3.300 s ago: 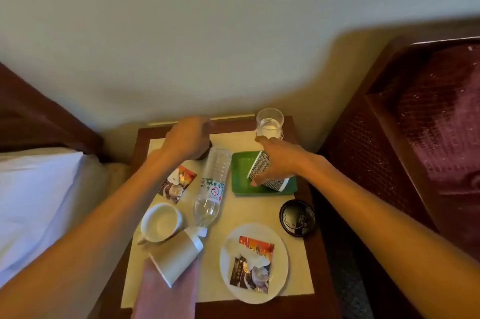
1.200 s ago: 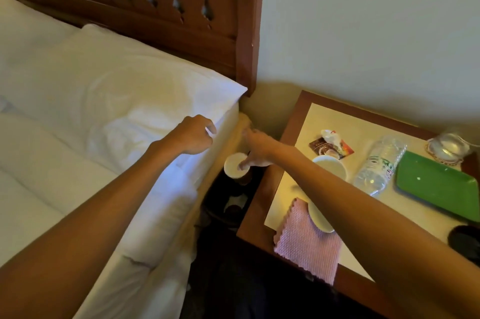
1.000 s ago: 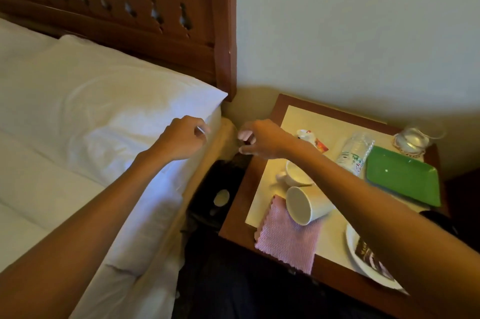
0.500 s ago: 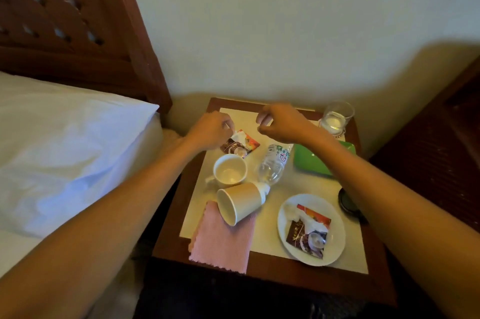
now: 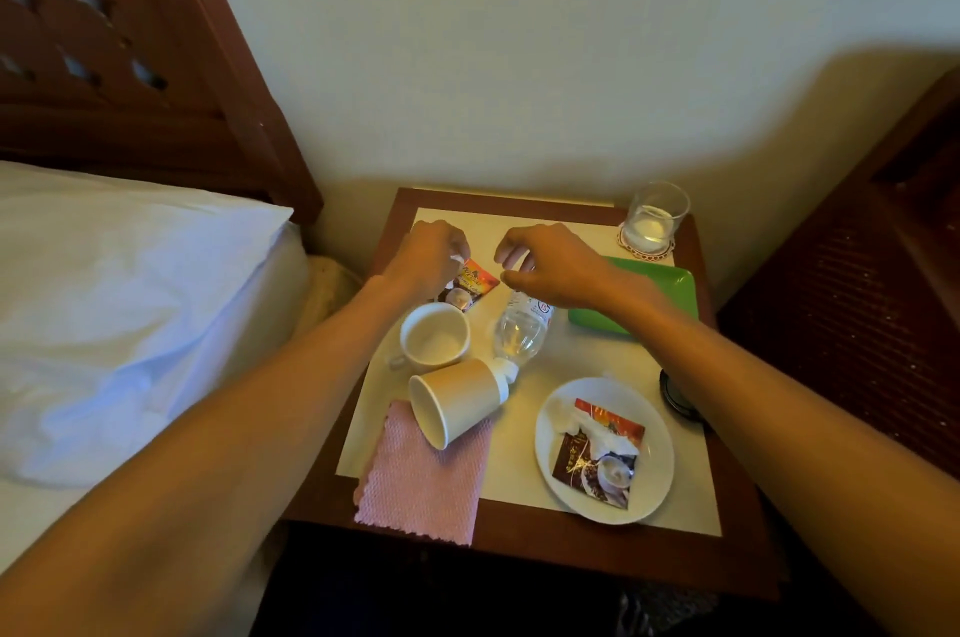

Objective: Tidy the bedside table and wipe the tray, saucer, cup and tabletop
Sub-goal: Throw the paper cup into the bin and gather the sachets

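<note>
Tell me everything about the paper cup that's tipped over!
The paper cup is plain tan paper with a pale inside and a white bottom edge. It lies on its side on the table, open mouth facing the near left corner, looking empty. Its mouth end rests on the pink cloth; its bottom meets the bottle cap.

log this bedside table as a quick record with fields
left hand: pinches a small white scrap, above the orange sachet
right hand: loosely curled, empty, over the lying water bottle
white cup: upright, looks empty
paper cup: on its side, mouth over the pink cloth
saucer: holds a brown sachet
green tray: partly under the right wrist, bare where visible
glass: back right corner, on a coaster
</note>
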`<state>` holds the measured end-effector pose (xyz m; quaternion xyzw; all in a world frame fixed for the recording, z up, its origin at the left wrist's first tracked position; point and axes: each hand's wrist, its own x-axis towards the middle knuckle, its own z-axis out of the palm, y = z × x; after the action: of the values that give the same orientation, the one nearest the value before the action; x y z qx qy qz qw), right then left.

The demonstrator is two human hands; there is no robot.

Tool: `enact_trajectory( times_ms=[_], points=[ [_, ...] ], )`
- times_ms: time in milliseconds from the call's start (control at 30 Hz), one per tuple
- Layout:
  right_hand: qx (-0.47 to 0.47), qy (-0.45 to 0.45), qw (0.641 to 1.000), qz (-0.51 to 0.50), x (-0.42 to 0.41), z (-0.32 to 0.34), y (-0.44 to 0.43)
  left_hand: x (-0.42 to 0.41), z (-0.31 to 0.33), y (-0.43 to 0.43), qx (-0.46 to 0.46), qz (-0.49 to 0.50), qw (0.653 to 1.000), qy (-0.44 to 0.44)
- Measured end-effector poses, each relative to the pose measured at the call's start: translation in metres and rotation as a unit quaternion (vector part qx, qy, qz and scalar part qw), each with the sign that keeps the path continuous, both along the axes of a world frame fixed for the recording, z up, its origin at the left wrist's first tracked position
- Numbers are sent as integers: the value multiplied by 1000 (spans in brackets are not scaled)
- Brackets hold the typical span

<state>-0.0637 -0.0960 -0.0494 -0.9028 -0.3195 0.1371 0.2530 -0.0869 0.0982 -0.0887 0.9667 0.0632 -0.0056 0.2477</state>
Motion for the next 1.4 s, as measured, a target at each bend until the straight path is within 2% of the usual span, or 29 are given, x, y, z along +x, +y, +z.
enact_trajectory(
  times_ms=[133, 267, 433, 667, 833, 1000, 1200, 1300, 1400],
  points=[
    [-5, 36, 998, 52, -31, 17, 9, -26, 28, 10, -35, 8, 996, -76],
    [-85, 27, 993, 80, -73, 27, 15, -71, 53, 20, -58, 21, 990, -128],
    [-201, 46, 977, 47, -116, 14, 26, -121, 84, 33, -77, 40, 985, -146],
    [-211, 67, 975, -14, -142, 8, 38, -163, 96, 44, -82, 38, 987, -133],
    [-222, 120, 967, -30, -136, 20, 46, -167, 94, 55, -92, 35, 985, -141],
    [-254, 124, 959, 32, -129, 58, 63, -171, 88, 74, -110, 67, 982, -140],
    [-207, 53, 976, 48, -125, 89, 127, -180, 64, 118, -127, 145, 974, -120],
    [-154, 26, 987, 37, -119, 82, 161, -188, 47, 138, -118, 174, 971, -115],
    [-106, 37, 993, 17, -113, 64, 191, -195, 21, 161, -116, 217, 964, -102]
  ],
)
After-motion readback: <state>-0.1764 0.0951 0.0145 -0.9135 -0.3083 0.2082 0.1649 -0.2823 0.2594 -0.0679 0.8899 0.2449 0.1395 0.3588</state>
